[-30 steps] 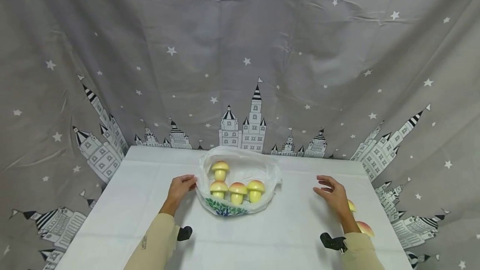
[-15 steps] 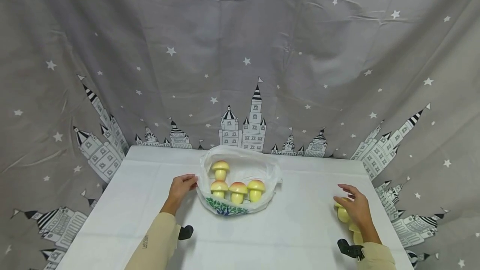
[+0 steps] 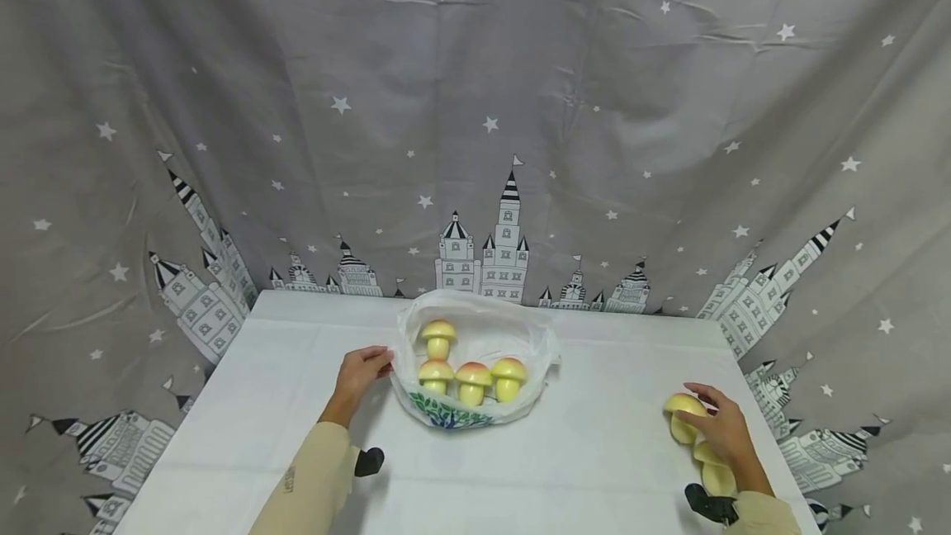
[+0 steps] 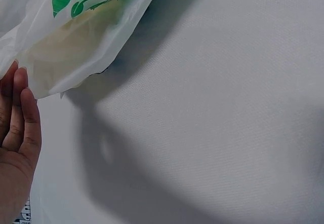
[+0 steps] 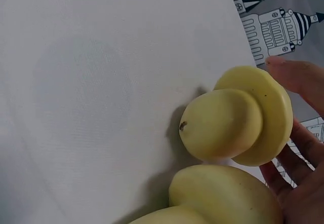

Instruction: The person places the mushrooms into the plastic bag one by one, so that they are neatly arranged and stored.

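My left hand [image 3: 359, 374] is at the left side of a white plastic bag [image 3: 520, 337] with a green leaf print. In the left wrist view its straight fingers [image 4: 29, 122] touch the bag's side; the thumb is hidden. Several yellow toy mushrooms [image 3: 472, 382] with reddish tops lie inside the bag's wide mouth. At the table's right, my right hand [image 3: 722, 429] reaches around a yellow toy mushroom [image 5: 223, 122], thumb on one side of its cap and fingers on the other. No firm grip shows. More yellow mushroom pieces [image 5: 228, 191] lie beside it, nearer me.
A white-covered table [image 3: 579, 452] spreads beneath both hands. Behind it and along its sides hangs a grey curtain [image 3: 371, 147] printed with stars and castles. Black wrist mounts [image 3: 369, 461] stick out at both sleeves.
My right hand has moved right and toward me, from beside the mushrooms to around the farther one. My left hand and the bag have stayed in place.
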Demonstrator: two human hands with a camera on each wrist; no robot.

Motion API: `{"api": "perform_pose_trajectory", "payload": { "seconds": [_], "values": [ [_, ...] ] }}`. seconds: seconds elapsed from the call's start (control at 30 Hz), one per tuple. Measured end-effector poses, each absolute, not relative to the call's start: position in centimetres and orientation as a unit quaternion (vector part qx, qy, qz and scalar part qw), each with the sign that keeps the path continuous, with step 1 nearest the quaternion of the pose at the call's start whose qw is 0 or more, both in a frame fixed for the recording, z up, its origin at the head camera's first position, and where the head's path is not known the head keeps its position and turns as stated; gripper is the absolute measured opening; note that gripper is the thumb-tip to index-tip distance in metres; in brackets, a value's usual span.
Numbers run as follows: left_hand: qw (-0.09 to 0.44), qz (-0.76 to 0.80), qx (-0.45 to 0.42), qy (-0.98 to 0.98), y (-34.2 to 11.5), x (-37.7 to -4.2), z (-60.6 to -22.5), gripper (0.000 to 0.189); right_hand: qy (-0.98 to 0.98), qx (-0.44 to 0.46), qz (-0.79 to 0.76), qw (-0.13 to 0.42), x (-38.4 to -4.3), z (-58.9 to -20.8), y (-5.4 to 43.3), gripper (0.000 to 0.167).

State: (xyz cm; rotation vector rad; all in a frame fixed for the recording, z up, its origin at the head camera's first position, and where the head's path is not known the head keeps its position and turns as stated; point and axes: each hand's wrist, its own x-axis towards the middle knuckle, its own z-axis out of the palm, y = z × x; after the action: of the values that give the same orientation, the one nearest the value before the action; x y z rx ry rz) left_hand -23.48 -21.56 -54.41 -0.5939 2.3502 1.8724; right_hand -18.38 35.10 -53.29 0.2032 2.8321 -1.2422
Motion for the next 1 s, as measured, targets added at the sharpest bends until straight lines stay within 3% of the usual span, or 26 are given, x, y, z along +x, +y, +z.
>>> {"api": "perform_pose_trajectory", "payload": {
  "seconds": [0.33, 1.0],
  "values": [
    [0.025, 0.621, -0.183, 0.762, -21.66, -22.78, -54.27, 0.036, 0.921, 0.078, -0.369, 0.096, -18.66, -53.74, 35.76, 0.061],
    [0.037, 0.607, -0.195, 0.77, -21.45, -23.35, -54.28, 0.034, 0.92, 0.096, -0.369, 0.089, -18.88, -53.31, 35.96, 0.06]
  ]
}}
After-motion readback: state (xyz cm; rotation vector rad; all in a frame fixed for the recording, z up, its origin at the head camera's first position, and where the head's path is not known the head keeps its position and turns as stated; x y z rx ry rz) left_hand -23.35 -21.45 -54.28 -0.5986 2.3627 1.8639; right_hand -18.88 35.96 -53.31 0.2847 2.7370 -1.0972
